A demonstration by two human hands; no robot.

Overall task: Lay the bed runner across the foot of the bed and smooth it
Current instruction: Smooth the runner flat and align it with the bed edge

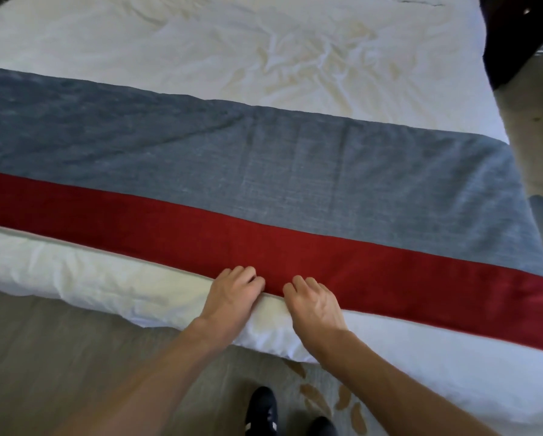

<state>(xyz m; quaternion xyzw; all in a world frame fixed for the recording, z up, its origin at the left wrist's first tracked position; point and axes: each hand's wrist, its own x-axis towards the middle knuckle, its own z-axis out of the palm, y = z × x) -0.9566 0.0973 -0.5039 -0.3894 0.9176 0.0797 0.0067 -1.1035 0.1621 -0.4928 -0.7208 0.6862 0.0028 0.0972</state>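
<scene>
The bed runner (264, 184) lies across the foot of the white bed (201, 42), with a wide grey-blue band on the far side and a red band along the near side. It hangs over the bed's right side. A diagonal crease runs through the grey part left of centre. My left hand (232, 297) and my right hand (314, 305) rest side by side on the runner's near edge, fingers curled onto the red band. Whether they pinch the edge or only press on it I cannot tell.
The white duvet (75, 272) hangs over the foot below the runner and is wrinkled further up the bed. Grey carpet (59, 357) lies underneath, with my black shoes (264, 410) on it. Dark furniture (521, 36) stands at the top right beside the bed.
</scene>
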